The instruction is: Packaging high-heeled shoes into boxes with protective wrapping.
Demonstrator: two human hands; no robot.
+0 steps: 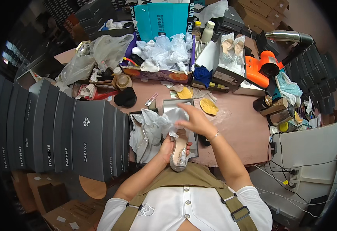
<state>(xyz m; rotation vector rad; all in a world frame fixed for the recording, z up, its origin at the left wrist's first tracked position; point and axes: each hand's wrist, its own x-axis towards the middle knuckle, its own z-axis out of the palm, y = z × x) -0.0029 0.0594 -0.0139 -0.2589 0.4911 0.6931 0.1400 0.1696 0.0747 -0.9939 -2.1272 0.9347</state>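
My left hand (167, 149) is wrapped round a silver glittery women's shoe (178, 156) with a pale insole and a sparkling ornament, its toe toward me. White tissue paper (172, 117) bunches at the shoe's heel end. Over that paper is my right hand (196, 122), thumb and fingers spread apart; the fingertips are slightly blurred and seem to touch it. Beneath my hands lies an open grey shoebox (193, 151). In its left part, a second silver shoe (144, 135) rests in white tissue (137, 144).
Stacked dark grey shoeboxes (95, 138) stand close at my left. Ahead are small scissors (152, 99), yellow cloth pads (209, 106), a black pad (125, 97) and a carton of plastic bags (157, 73). Toward the right sit an open box of shoes (230, 57) and an orange blower (262, 67).
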